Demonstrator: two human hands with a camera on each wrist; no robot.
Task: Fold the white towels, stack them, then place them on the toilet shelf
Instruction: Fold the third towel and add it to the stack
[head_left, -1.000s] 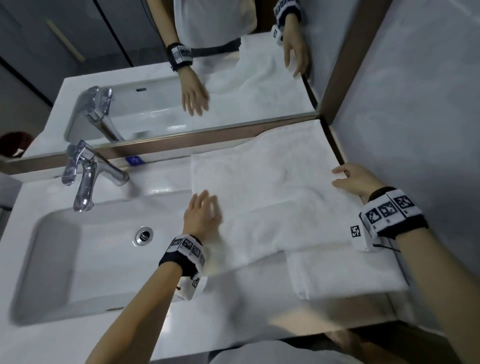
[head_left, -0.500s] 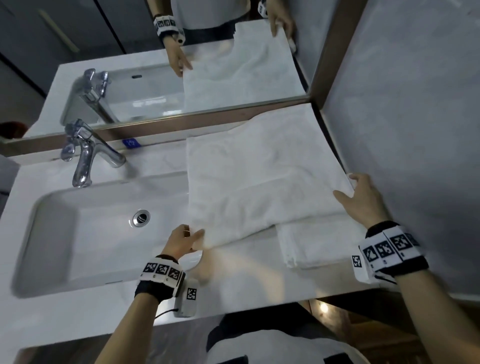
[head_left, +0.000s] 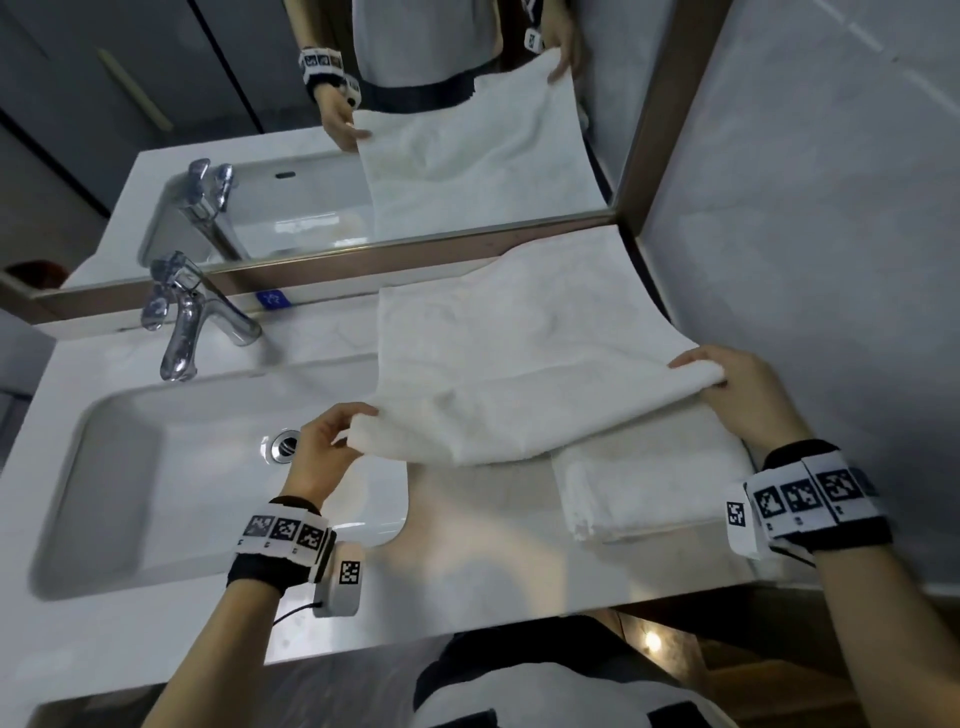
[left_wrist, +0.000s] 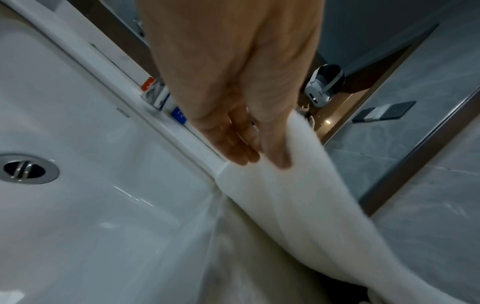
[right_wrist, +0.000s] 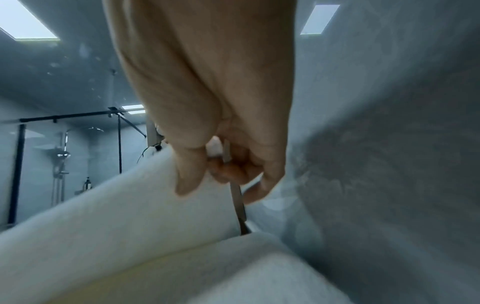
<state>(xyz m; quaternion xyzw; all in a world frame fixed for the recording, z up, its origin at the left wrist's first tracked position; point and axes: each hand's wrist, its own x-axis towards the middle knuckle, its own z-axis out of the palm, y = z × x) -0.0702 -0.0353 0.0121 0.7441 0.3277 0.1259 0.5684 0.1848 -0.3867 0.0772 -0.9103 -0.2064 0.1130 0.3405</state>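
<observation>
Faucet (head_left: 195, 317) and sink (head_left: 156, 488) are sitting at the counter's (head_left: 467, 587) left end, and just right of the drain our left hand (head_left: 324, 447) is pinching the near left corner of the white towel (head_left: 519, 364) between thumb and fingers. We are lifting that towel's near edge off the counter while its far edge is lying against the mirror (head_left: 415, 171). Our right hand (head_left: 737, 395) is gripping the near right corner, above a folded towel (head_left: 649, 488) lying by the counter's right edge.
</observation>
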